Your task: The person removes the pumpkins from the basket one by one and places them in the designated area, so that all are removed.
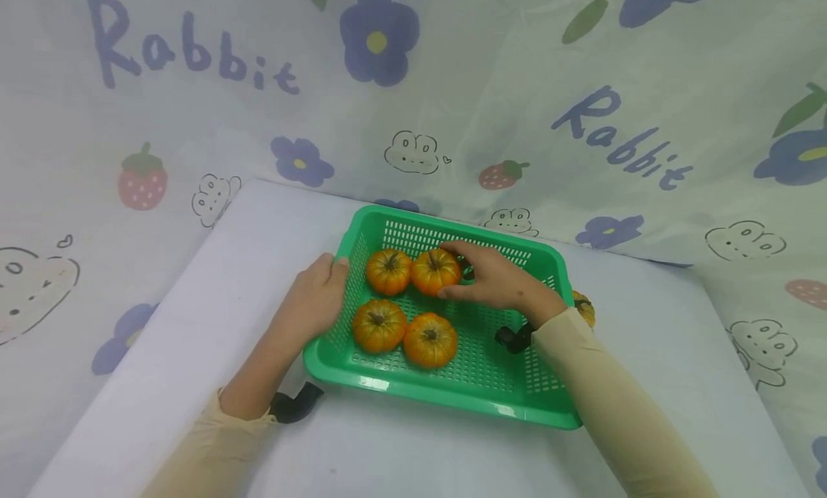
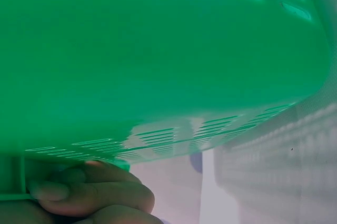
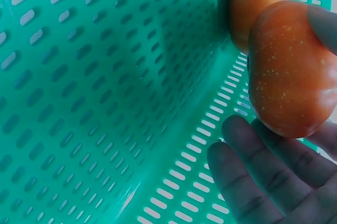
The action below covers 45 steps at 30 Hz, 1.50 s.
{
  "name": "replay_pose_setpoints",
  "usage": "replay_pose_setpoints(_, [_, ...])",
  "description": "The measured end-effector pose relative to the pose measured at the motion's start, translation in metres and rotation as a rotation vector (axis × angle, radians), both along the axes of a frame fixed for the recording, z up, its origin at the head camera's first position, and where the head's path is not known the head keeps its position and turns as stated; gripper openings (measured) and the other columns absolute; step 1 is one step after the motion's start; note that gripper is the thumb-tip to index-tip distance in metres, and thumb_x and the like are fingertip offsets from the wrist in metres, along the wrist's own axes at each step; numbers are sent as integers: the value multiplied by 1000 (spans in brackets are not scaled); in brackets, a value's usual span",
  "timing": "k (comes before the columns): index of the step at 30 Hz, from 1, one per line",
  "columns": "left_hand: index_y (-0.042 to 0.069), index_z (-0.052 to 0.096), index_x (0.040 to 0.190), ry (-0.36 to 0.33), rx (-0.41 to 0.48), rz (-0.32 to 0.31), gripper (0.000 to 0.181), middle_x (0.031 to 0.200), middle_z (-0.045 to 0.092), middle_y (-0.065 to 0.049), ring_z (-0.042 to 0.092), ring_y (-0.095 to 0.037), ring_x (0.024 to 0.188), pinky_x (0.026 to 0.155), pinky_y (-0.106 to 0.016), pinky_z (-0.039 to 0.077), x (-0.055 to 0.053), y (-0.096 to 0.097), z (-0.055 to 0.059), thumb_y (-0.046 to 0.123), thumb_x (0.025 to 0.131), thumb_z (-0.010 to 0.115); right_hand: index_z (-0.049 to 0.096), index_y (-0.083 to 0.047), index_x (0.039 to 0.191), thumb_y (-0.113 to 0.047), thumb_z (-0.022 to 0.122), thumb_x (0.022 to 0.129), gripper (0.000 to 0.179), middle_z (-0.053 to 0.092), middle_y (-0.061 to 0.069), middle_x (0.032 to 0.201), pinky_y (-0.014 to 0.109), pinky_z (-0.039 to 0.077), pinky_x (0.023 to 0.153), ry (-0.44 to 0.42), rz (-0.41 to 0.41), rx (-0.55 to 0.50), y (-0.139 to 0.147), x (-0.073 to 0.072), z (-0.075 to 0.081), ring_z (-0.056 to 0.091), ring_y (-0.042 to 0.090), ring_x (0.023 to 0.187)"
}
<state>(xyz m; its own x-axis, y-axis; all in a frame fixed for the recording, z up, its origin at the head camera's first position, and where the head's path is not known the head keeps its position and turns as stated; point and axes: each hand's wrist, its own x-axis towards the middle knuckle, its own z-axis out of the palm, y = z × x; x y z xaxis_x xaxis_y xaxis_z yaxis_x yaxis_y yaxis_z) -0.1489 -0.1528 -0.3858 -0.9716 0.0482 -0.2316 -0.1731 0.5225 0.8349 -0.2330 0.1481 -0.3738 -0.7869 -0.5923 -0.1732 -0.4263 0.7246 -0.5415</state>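
A green plastic basket (image 1: 446,397) with slotted walls stands on the white table. Several small orange pumpkins are grouped in its left half, among them a front-left pumpkin (image 1: 379,326) and a front-right one (image 1: 430,340). My left hand (image 1: 313,297) grips the basket's left rim; its curled fingers (image 2: 100,190) show under the rim in the left wrist view. With thumb and fingers, my right hand (image 1: 484,274) holds the back-right pumpkin (image 1: 434,272), which sits beside the back-left pumpkin (image 1: 388,271). In the right wrist view, the held pumpkin (image 3: 289,71) lies between thumb and fingers.
Another pumpkin (image 1: 584,308) is outside the basket at its right, partly hidden by the rim and right sleeve. A printed cloth wall (image 1: 452,89) rises behind the table. Black wrist mounts (image 1: 297,402) stick out near both wrists.
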Motion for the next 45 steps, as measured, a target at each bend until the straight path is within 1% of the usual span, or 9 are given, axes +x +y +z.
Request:
replay_pose_setpoints(7, [3,48,120,6,8,1,47,94,58,-18,65,-28,75,59,-38,60,0,-1,0,44,114,25,43,-13,158,-46,80,92,83,50,8,155,49,53,102,12,-14,-7,0,1,3,58,28,126])
replay_pose_setpoints(14, [3,48,118,7,6,2,46,93,57,-17,63,-27,75,60,-37,59,0,-1,0,43,114,26,41,-13,159,-52,78,92,86,48,8,157,50,51,105,23,-27,-17,1,5,6,58,27,128])
replay_pose_setpoints(18, [3,48,118,0,11,3,45,93,57,-17,63,-27,75,61,-37,59,1,0,-1,42,114,26,40,-12,159,-53,78,92,87,47,9,158,50,51,106,47,-28,-16,3,8,9,57,27,130])
replay_pose_setpoints(28, [2,48,117,14,4,4,45,93,56,-17,62,-27,75,61,-37,59,1,-1,0,40,114,26,41,-10,158,-51,79,92,87,50,8,156,50,49,110,79,-29,-47,7,26,29,56,29,135])
replay_pose_setpoints(34, [2,48,117,12,-6,-3,45,92,55,-17,61,-26,74,60,-36,58,1,-1,0,40,114,25,41,-10,158,-56,79,90,90,50,7,156,49,48,110,107,-45,-33,15,34,37,55,29,137])
replay_pose_setpoints(37, [2,48,116,11,-16,-5,45,91,55,-16,60,-26,74,60,-36,57,1,-1,0,40,114,25,41,-12,158,-56,79,90,89,52,7,154,50,48,110,120,-62,-45,21,39,42,55,28,137])
replay_pose_setpoints(41, [2,48,117,14,-16,-10,45,91,55,-16,60,-26,73,59,-36,57,1,-1,0,40,114,25,42,-11,158,-54,79,91,87,53,6,153,52,48,110,135,-75,-75,32,49,51,55,29,137])
replay_pose_setpoints(45, [3,48,116,18,-20,-10,45,91,55,-16,60,-26,73,60,-36,57,1,-2,-1,42,114,25,42,-12,158,-49,79,93,84,54,6,152,55,48,109,168,-85,-92,43,62,61,57,31,135])
